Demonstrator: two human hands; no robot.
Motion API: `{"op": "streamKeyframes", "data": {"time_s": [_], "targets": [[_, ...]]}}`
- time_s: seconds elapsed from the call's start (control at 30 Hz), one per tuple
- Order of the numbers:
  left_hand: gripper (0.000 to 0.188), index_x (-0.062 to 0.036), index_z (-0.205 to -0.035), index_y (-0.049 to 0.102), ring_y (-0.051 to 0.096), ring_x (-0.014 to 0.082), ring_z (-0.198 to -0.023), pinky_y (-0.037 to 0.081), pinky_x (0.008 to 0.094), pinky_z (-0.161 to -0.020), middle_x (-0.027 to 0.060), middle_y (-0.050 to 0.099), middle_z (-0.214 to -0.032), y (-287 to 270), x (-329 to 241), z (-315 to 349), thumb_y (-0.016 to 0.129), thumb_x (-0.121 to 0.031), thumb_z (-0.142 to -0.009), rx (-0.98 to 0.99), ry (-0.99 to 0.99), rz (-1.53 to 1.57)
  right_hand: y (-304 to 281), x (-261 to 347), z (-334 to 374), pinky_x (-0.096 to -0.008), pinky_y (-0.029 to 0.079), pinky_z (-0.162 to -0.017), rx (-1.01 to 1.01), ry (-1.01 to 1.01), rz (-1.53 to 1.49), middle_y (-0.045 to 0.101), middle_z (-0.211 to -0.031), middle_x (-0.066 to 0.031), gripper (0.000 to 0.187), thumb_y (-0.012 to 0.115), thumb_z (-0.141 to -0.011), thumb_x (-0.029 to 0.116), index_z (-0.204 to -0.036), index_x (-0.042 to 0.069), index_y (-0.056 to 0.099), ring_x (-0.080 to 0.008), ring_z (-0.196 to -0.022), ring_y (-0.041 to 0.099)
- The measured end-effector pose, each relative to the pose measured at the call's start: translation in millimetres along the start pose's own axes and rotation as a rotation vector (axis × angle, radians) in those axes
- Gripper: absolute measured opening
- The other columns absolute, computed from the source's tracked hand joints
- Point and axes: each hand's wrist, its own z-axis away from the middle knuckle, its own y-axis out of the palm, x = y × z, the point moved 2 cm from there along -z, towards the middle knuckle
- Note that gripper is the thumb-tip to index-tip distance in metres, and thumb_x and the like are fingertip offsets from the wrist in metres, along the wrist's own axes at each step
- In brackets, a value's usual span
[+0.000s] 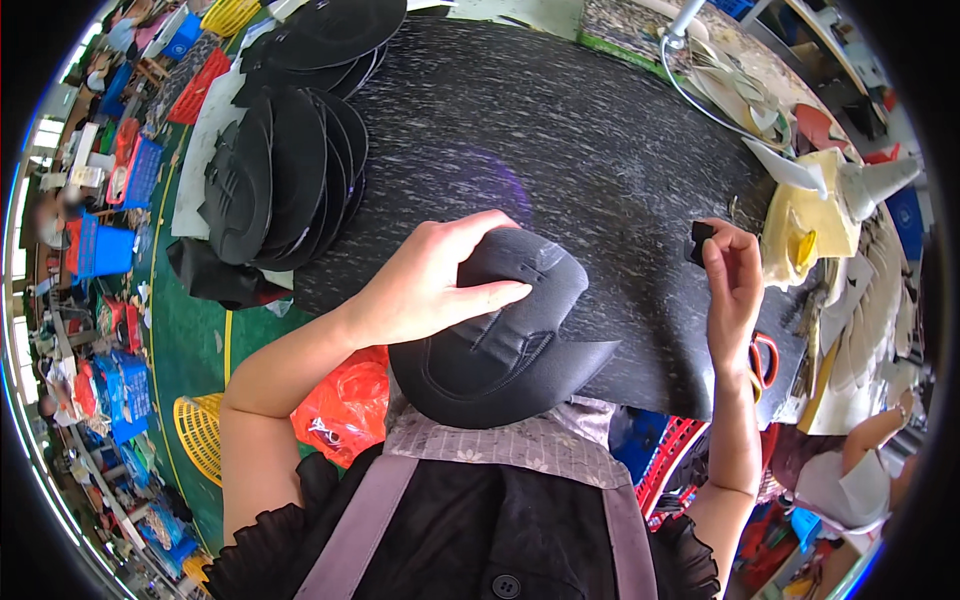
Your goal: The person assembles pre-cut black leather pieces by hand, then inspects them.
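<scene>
My left hand [425,275] grips a black moulded shoe upper [490,375] near the table's front edge, its thumb lying on the face and its fingers over the top. The upper has a stitched curved seam and a pointed tip toward the right. Off to the right, above the table, my right hand [737,275] pinches a small black scrap [699,243] between thumb and fingers. It is apart from the upper. Red-handled scissors [765,362] lie just beside my right wrist, partly hidden.
Stacks of similar black pieces [300,165] stand at the table's left side. Along the right edge are a yellow block [822,205], a pale cone [880,185] and layered beige pieces [865,320]. A red plastic bag [345,405] hangs below my left forearm. Another person [850,470] sits at the lower right.
</scene>
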Motion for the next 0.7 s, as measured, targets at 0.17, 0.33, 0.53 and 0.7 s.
{"op": "streamKeyframes", "data": {"time_s": [0.17,0.33,0.53,0.7], "targets": [[0.03,0.0012,-0.104,0.056,0.062,0.0103,-0.076,0.05,0.0268,-0.07,0.0082,0.066,-0.086,0,-10,-3,0.071,-0.01,-0.081,0.067,-0.128,-0.077,29,-7,33,-0.0342,0.051,-0.075,0.196,-0.414,0.616,0.061,-0.1,-0.0139,0.018,0.062,-0.077,-0.01,-0.088,0.002,0.055,-0.0247,-0.09,0.061],[0.029,0.0005,-0.105,0.056,0.059,0.0062,-0.086,0.049,0.0245,-0.077,0.0037,0.065,-0.093,2,-2,-4,0.071,-0.006,-0.081,0.107,-0.186,0.114,19,-14,47,-0.0301,0.049,-0.086,0.118,0.09,-0.003,0.058,-0.111,-0.0178,0.004,0.047,-0.094,-0.002,-0.096,0.001,0.044,-0.0215,-0.1,0.06],[0.033,0.0002,-0.108,0.056,0.06,0.0085,-0.09,0.049,0.0261,-0.081,0.0047,0.065,-0.096,11,-2,-10,0.072,-0.008,-0.081,0.157,-0.12,0.111,6,24,22,-0.0295,0.056,-0.067,0.207,0.16,-0.263,0.067,-0.084,-0.012,0.008,0.055,-0.094,0.005,-0.099,0.001,0.05,-0.0178,-0.071,0.067],[0.034,-0.0009,-0.108,0.057,0.061,0.0107,-0.089,0.049,0.028,-0.081,0.0072,0.066,-0.094,12,-5,-7,0.072,-0.014,-0.08,0.167,-0.097,0.039,64,78,14,-0.0237,0.054,-0.064,0.545,0.031,0.008,0.068,-0.083,-0.0079,0.015,0.067,-0.082,-0.003,-0.096,-0.001,0.061,-0.0117,-0.07,0.067]]}}
